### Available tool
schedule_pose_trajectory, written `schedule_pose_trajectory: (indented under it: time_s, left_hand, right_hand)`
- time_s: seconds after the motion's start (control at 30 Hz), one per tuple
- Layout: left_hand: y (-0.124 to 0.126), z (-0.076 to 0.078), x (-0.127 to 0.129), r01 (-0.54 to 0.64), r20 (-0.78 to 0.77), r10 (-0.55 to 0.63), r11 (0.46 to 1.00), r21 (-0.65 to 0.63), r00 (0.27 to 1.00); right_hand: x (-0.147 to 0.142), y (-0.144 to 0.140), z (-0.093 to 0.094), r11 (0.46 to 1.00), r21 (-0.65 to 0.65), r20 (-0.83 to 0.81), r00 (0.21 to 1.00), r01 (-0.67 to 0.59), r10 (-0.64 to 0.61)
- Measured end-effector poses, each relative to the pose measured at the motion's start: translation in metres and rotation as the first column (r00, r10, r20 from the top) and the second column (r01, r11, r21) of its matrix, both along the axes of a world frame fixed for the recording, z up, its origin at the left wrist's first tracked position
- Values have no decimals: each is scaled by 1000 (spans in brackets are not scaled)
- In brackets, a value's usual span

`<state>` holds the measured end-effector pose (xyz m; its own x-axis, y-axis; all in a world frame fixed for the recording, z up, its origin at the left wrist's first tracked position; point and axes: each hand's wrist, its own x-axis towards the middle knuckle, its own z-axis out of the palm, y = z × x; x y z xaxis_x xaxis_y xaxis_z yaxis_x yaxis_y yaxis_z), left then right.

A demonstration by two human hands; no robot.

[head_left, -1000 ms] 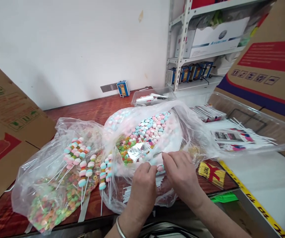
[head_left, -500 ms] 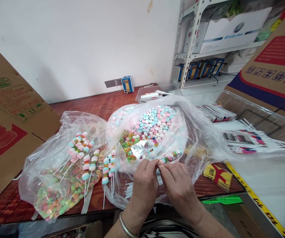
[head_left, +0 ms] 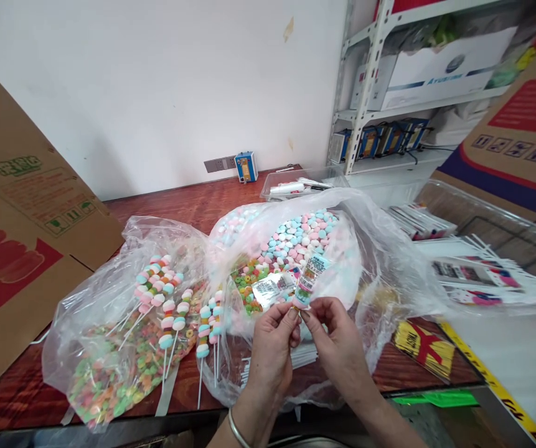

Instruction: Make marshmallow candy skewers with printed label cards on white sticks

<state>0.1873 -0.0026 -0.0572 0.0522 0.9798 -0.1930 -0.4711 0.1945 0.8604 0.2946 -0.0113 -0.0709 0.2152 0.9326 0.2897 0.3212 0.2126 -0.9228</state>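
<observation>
My left hand (head_left: 274, 342) and my right hand (head_left: 337, 342) meet in front of the open bag, each with fingertips pinched at the lower end of a wrapped candy skewer (head_left: 313, 279). Its clear sleeve carries printed text and stands tilted up to the right; its stick is hidden by my fingers. Just behind lies a flat silver printed wrapper (head_left: 270, 290) on gummy rings (head_left: 248, 305) and pastel marshmallows (head_left: 296, 239) in the large clear bag (head_left: 375, 230). To the left, several unwrapped candy skewers (head_left: 167, 323) rest on a second bag, full of gummy rings (head_left: 122, 386).
White sticks (head_left: 305, 356) lie under the plastic near my hands. Stacked printed wrappers (head_left: 421, 221) and more sticks (head_left: 524, 274) are at the right, beside a clear tray (head_left: 496, 218). Cardboard boxes (head_left: 29, 249) flank the table; a shelf (head_left: 365, 93) stands behind.
The wrapped candy skewer has turned from lying nearly flat to pointing upward, its printed side now showing. Both hands have rotated with it, still pinching its lower end. The view has shifted slightly.
</observation>
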Motion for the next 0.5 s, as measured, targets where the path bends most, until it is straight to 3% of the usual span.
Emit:
schedule_pose_trajectory:
  time_s: [0.07,0.13,0.17,0.23,0.3,0.33,0.4,0.43,0.5]
  left_hand:
    - [-1,-2,-2,31,-79,-28,999,32,996]
    - [-3,-4,-7,55,-324,-2,986,155,946]
    - [-4,-6,-10,77,-474,57,963,259,879]
    - [-6,-10,-15,166,-682,257,856,489,685]
    - [-6,-14,-18,258,-727,441,732,630,526]
    - [-7,-14,-18,281,-728,486,702,655,483]
    - [-7,-13,-17,244,-738,480,734,634,474]
    - [-7,-11,-16,196,-740,435,780,594,512]
    - [-7,-6,-13,103,-694,279,885,455,663]
  right_hand:
    - [2,1,4,995,-71,-38,997,-64,62]
    - [4,2,7,989,-93,25,993,-113,115]
    - [6,2,9,989,-84,71,989,-122,128]
    - [8,1,11,991,-42,167,977,-128,134]
    - [9,0,12,989,18,270,953,-145,135]
    - [9,-1,13,986,47,318,938,-159,136]
    - [8,-2,14,979,83,367,919,-185,142]
    - [7,-3,16,977,82,352,923,-198,158]
    - [4,-3,18,971,38,249,943,-237,220]
